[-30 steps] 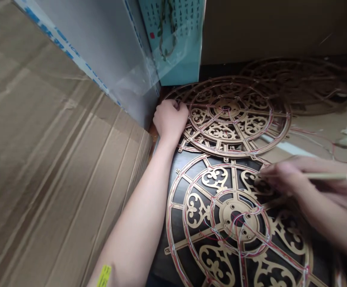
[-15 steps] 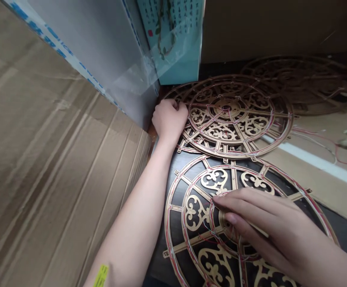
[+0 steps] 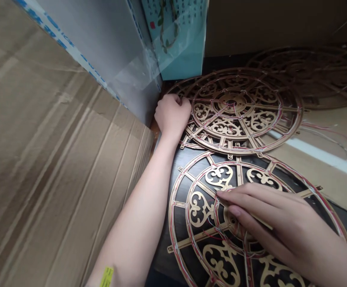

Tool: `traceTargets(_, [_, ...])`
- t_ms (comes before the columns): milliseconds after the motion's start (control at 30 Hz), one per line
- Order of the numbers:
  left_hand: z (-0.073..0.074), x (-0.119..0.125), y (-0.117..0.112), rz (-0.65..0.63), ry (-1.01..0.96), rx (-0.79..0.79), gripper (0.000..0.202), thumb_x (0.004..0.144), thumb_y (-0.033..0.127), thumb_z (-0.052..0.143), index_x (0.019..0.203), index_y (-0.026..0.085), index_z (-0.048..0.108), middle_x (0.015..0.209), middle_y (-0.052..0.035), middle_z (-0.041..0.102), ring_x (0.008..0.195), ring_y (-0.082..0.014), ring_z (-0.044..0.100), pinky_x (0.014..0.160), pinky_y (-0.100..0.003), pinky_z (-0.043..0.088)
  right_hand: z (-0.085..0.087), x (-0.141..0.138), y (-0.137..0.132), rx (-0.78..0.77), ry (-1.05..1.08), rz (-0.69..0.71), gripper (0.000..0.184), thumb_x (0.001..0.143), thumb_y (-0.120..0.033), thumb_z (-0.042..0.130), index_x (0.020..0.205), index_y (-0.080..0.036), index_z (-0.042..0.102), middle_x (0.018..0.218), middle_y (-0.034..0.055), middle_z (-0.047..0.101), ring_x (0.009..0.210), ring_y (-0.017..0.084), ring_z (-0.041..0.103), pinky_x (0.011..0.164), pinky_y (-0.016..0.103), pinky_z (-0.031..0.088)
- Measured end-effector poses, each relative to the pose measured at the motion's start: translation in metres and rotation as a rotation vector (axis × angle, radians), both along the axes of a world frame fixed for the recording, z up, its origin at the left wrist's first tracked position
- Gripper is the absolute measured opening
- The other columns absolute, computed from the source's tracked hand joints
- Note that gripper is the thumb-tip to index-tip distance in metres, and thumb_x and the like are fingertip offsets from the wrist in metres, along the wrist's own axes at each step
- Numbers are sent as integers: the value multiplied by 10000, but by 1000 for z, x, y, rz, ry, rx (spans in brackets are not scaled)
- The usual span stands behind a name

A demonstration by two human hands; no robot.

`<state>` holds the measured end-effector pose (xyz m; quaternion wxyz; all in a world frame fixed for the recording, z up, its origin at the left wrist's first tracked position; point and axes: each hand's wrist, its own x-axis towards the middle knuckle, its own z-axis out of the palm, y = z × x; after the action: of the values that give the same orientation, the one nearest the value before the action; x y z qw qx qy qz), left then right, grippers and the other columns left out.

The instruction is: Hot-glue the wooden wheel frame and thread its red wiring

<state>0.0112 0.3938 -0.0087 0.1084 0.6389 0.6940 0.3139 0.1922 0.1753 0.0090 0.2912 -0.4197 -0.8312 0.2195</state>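
Note:
My left hand point(image 3: 171, 113) is curled into a fist at the left rim of a stack of round gold fretwork discs point(image 3: 236, 113) strung with red and white wires; its fingers seem to grip the rim or a wire there. My right hand point(image 3: 269, 219) lies with fingers stretched flat over the hub of a nearer gold fretwork disc point(image 3: 209, 203), which rests on a dark surface point(image 3: 181, 159). A thin pale stick shows under its fingers. The fingertips touch the disc's inner ring.
A large cardboard box point(image 3: 48, 167) fills the left side. A grey panel in plastic film point(image 3: 107, 52) and a teal printed sheet point(image 3: 179, 36) lean at the back. More fretwork discs point(image 3: 311, 75) lie at the back right, beside a cardboard sheet point(image 3: 326, 167) with loose wires.
My right hand came down from the right, where it held a thin stick, and now rests flat on the near disc's hub. My left hand has stayed at the far disc's rim.

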Motion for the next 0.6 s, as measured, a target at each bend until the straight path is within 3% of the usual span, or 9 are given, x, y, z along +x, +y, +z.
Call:
traceTargets(167, [0,0,0,0,17,-7,215,915,337,551,761,209,629,814,-110,667,1073,-343,634,921,-409,470,-1,0,0,4,-7,1,280,1012,-209,499,1238,-216,664,1056,79,713,882,194,696,740,292,593])
traceTargets(600, [2,0,-3,-5,68,-24,237,930,389,509,815,237,651,841,-93,685,1059,-323,649,931,-380,489,-8,7,-5,4,-51,17,302,1030,-209,486,1309,-224,602,1226,72,666,1053,191,665,805,275,557])
